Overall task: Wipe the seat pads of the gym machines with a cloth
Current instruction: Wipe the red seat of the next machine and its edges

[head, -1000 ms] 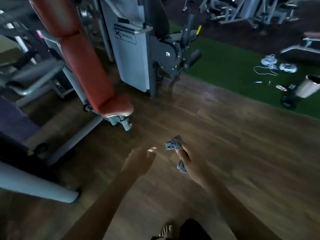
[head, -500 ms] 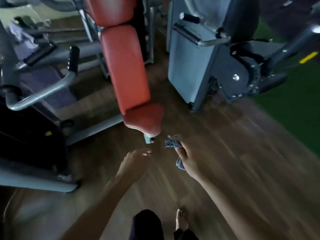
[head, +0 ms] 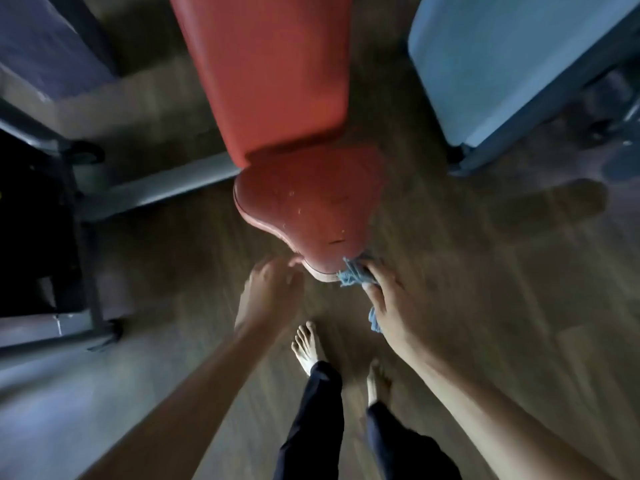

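From my remote station I note the red seat pad (head: 308,202) in the middle of the view, with the red back pad (head: 266,71) rising directly behind it. The right grip (head: 391,299) is grasping a bunched blue cloth (head: 353,275), fingers curled round it. The cloth is pressed to the front right edge of the seat pad, and one end hangs out below the palm. The left grip (head: 270,292) is released, fingers loosely extended and holding nothing. Its fingertips are at the front left rim of the seat pad, but blur prevents me from confirming contact. Pale specks mark the seat pad surface. A grey housing (head: 502,64) stands to the right and a grey frame bar (head: 166,188) to the left. Two bare feet (head: 306,344) stand on the wooden floor (head: 485,271) just in front of the seat.
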`<state>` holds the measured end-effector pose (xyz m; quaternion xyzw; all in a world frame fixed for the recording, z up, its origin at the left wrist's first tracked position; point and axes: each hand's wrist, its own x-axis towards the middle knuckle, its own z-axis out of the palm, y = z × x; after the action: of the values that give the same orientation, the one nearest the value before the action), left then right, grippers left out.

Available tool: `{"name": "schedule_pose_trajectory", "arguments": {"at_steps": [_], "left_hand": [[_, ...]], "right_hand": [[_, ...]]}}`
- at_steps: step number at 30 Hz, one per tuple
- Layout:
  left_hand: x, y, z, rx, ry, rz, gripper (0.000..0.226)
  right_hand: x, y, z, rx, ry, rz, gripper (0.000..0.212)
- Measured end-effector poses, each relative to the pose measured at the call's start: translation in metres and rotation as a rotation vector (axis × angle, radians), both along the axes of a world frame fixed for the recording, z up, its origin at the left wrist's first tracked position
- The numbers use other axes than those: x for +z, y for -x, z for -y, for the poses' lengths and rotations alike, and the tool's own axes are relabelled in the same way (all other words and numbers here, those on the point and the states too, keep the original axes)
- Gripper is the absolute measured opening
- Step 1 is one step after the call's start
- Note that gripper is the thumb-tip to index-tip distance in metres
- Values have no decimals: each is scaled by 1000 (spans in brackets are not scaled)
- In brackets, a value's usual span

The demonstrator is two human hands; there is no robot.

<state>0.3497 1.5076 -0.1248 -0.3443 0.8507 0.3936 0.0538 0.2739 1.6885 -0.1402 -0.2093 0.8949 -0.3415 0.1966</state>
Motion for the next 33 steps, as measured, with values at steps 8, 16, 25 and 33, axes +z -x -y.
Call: {"name": "schedule_pose_trajectory", "arguments": {"at_steps": [8,16,25,33], "left_hand": [[-127,76,64,148,305,-258,27],[-186,99,78,17,380,113,59],[-193,93,79,17,415,163,59],[-189,98,75,22,420,182,60]], "right_hand": [[-106,53,44,128,-117,-391,31],[-146,50,61,195,-223,-339,47],[-140,47,49,202,-222,-299,45],[-132,46,37,381,-353,-331,49]]}}
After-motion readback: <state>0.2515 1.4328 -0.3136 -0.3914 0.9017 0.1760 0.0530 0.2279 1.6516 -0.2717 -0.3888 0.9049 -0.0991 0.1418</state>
